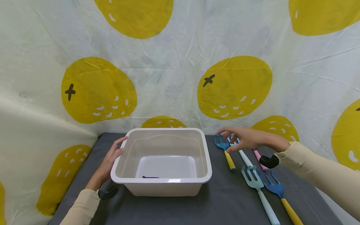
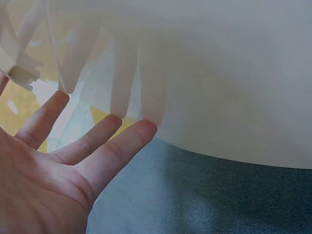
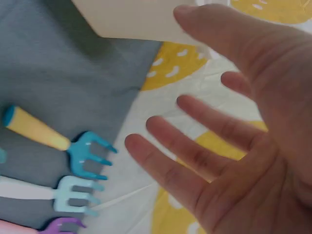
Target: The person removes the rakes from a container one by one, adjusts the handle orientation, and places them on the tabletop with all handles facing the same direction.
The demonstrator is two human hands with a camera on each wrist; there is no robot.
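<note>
A white plastic basin stands on the table, and my left hand rests its straight fingertips on the basin's left side. In the left wrist view those fingers touch the glossy wall. My right hand, with fingers spread and nothing in them, hovers over the back right of the table. Below and beside it lie a blue hand fork with a yellow handle, a pale blue fork with a white handle and a purple fork with a pink handle. A slim purple piece shows inside the basin.
Nearer the front right lie a mint hand fork and another blue fork with a yellow handle. The dark grey tablecloth ends at a white curtain printed with yellow fruit, close behind the basin.
</note>
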